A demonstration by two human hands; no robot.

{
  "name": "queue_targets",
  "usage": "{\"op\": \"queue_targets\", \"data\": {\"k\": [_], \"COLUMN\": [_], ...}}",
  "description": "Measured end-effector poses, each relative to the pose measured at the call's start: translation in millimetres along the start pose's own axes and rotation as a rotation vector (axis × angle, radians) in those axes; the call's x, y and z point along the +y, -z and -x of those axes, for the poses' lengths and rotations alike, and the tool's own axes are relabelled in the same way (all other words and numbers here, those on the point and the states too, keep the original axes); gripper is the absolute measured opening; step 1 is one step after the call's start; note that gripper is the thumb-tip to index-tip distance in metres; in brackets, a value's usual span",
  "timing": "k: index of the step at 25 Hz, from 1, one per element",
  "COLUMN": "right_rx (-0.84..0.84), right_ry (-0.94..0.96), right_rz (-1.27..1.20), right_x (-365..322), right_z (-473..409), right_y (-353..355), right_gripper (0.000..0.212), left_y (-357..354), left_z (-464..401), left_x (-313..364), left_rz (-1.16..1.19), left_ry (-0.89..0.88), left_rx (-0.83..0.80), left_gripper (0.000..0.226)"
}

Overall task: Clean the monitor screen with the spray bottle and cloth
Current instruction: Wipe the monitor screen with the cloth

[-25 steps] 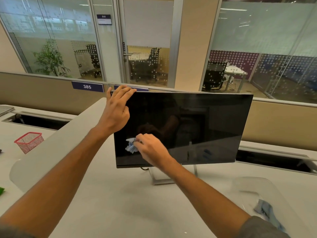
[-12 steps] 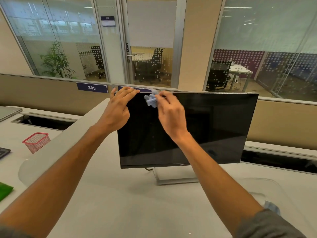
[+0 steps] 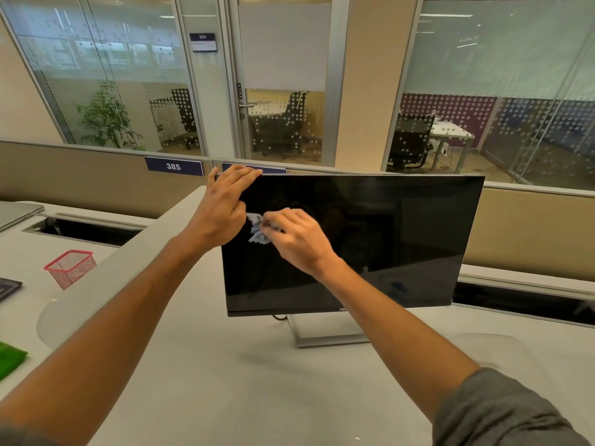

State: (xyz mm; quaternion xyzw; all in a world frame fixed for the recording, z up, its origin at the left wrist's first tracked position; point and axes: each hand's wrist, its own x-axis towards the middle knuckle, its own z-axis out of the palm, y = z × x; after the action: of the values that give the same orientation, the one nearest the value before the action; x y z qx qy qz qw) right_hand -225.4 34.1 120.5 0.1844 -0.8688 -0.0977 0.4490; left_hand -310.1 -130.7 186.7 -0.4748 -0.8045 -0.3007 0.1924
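Pale grey worktop (image 3: 251,397) carries a black monitor (image 3: 402,239), upright on its stand, screen dark. Left hand (image 3: 219,217): fingers straight, together, laid over the monitor's top left corner. Right hand (image 3: 299,243): fingers curled, pinching a crumpled blue cloth (image 3: 256,231) against the upper left screen, just beside the left hand.

Bare desk (image 3: 225,381) before monitor (image 3: 386,246): open passage. Stand (image 3: 322,338) blocks under screen centre. Left hand (image 3: 222,214) occupies monitor's top-left corner; right hand (image 3: 299,241) with cloth (image 3: 256,232) just beside. Partition (image 3: 528,233) close behind.
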Motion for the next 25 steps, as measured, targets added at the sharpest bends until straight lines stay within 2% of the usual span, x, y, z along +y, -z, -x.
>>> {"op": "queue_targets", "data": {"k": [6, 9, 11, 16, 21, 25], "right_rx": [0.120, 0.200, 0.162, -0.084, -0.161, -0.093], "right_ry": [-0.438, -0.575, -0.527, -0.137, -0.041, -0.082], "right_rz": [0.032, -0.034, -0.047, -0.084, -0.084, -0.032], "right_x": [63, 69, 55, -5, -15, 26], "right_z": [12, 15, 17, 39, 54, 63], "right_y": [55, 70, 62, 12, 3, 19], "right_gripper": [0.019, 0.020, 0.023, 0.031, 0.029, 0.022], "left_y": [0, 0, -3, -19, -29, -27], "left_z": [-2, -1, -3, -20, -32, -30], "left_x": [5, 8, 11, 30, 47, 46], "left_rz": [0.024, -0.052, -0.139, -0.260, -0.233, -0.189], "left_ry": [0.022, 0.016, -0.008, -0.093, -0.095, -0.105], "left_rx": [-0.005, 0.007, -0.002, -0.064, -0.110, -0.112], "left_gripper": [0.066, 0.065, 0.064, 0.067, 0.065, 0.065]}}
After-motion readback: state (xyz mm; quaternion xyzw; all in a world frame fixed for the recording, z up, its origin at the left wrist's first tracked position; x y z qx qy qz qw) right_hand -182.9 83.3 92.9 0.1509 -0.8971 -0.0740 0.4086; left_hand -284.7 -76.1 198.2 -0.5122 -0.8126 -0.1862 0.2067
